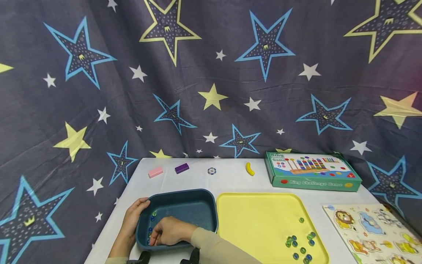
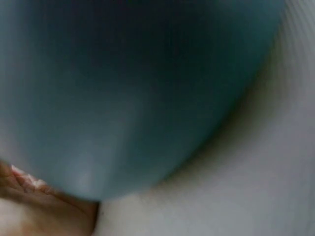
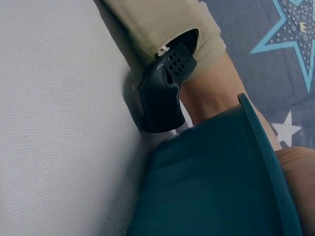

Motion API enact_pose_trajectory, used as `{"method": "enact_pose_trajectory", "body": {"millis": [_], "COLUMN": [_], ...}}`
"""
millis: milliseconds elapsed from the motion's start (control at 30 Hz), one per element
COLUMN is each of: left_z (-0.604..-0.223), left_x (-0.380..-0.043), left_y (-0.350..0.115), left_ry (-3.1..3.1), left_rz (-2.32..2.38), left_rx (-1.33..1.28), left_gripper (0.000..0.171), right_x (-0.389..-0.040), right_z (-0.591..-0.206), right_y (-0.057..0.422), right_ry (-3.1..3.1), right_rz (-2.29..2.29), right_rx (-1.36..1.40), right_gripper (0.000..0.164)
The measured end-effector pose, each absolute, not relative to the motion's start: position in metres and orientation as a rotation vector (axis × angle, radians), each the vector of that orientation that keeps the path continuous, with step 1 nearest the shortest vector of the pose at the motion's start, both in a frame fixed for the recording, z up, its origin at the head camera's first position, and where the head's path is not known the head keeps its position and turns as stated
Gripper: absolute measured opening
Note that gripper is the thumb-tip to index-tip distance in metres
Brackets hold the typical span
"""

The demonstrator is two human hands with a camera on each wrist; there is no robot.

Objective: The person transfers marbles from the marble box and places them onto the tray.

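Observation:
A dark teal bin stands on the white table, with several blue and green marbles along its left inner side. My left hand grips the bin's left side, its fingertips at the rim near the far corner. Inside the bin, my right hand points its bent fingers down at the marbles by the left wall. Its fingertips are hidden, so I cannot see whether a marble is between them. The right wrist view shows the bin's outer wall close up; the left wrist view is blurred.
A yellow tray with several marbles adjoins the bin. Behind lie a pink block, a purple block, a poker chip and a toy banana. A green game box and an animal puzzle board occupy the right.

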State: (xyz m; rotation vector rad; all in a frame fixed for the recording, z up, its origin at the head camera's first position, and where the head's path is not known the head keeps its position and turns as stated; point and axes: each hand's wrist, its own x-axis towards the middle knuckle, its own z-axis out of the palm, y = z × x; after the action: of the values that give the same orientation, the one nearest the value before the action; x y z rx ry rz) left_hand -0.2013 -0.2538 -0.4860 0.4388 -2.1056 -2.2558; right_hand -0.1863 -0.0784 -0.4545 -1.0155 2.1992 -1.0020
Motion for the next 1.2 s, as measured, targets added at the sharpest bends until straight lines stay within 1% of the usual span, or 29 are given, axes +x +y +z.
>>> {"method": "enact_pose_trajectory", "body": {"millis": [133, 333, 467, 567, 967, 1067, 1200], "left_z": [-0.486, -0.486, -0.486, -0.486, -0.485, -0.485, -0.485], "left_x": [-0.202, -0.202, -0.202, -0.202, -0.2, -0.201, -0.202], "left_y": [-0.254, -0.254, -0.254, -0.254, -0.254, -0.254, -0.253], "left_ry": [-2.107, -2.118, -2.122, -2.126, -2.133, -2.151, -2.161], "left_rz": [-2.241, -2.231, -2.237, -2.238, -2.223, -2.207, -2.195], "left_rx": [0.437, 0.445, 0.458, 0.464, 0.477, 0.472, 0.469], "left_gripper": [0.03, 0.029, 0.031, 0.033, 0.033, 0.033, 0.032], "right_x": [-0.187, -0.188, -0.189, -0.19, -0.191, -0.191, -0.192], "right_z": [-0.454, -0.454, -0.456, -0.455, -0.437, -0.436, -0.434], "right_y": [-0.078, -0.078, -0.074, -0.067, -0.01, 0.006, 0.027], "right_ry": [2.204, 2.179, 2.157, 2.193, 2.343, 2.336, 2.365], "right_rz": [-0.988, -1.011, -1.089, -1.142, -1.219, -1.313, -1.436], "right_rx": [-1.045, -1.046, -1.07, -1.085, -1.149, -1.115, -1.033], "right_gripper": [0.015, 0.013, 0.012, 0.013, 0.015, 0.015, 0.009]}}
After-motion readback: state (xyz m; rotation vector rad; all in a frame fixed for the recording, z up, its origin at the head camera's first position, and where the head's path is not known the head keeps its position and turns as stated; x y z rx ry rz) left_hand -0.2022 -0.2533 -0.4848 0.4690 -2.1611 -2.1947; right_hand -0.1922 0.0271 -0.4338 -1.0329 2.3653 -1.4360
